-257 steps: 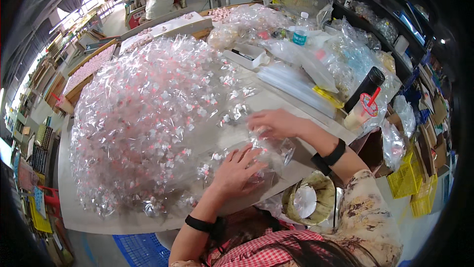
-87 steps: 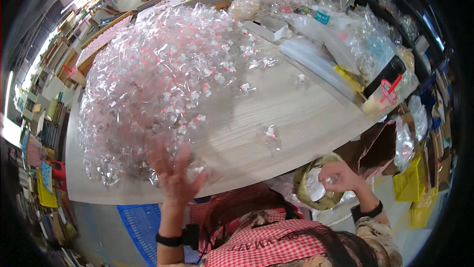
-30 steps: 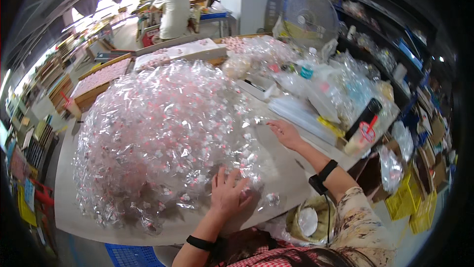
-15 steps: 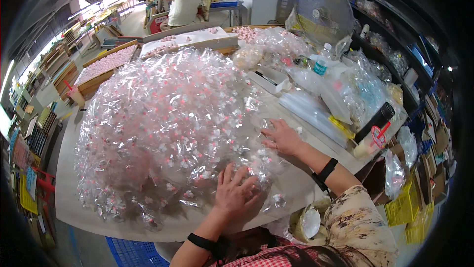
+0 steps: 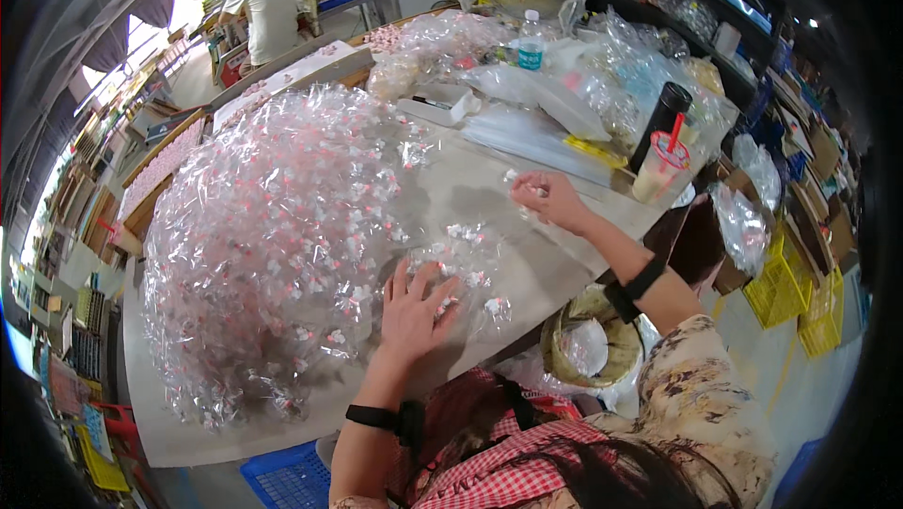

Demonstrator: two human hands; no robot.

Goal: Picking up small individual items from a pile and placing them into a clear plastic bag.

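Pale wooden worktable (image 5: pixel 527 255) fills mid-frame, heaped at centre left with a mound of small clear plastic packets with pink-and-white inserts (image 5: pixel 273 227). Left hand (image 5: pixel 414 307) lies flat, fingers spread, pinning a loose batch at the heap's lower right edge. Right hand (image 5: pixel 550 198), right of centre, pinches one stray packet (image 5: pixel 525 191), apparently gathering it in.

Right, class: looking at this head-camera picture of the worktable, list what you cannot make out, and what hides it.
- What the right hand pinches: too small, fingers cover it.
- What sits inside each clear packet in the heap: too small, glare off the film.
- Table under the heap: hidden by packets.
- Basket contents: partly hidden by the right forearm.
- Left hand palm side: faces down onto packets.
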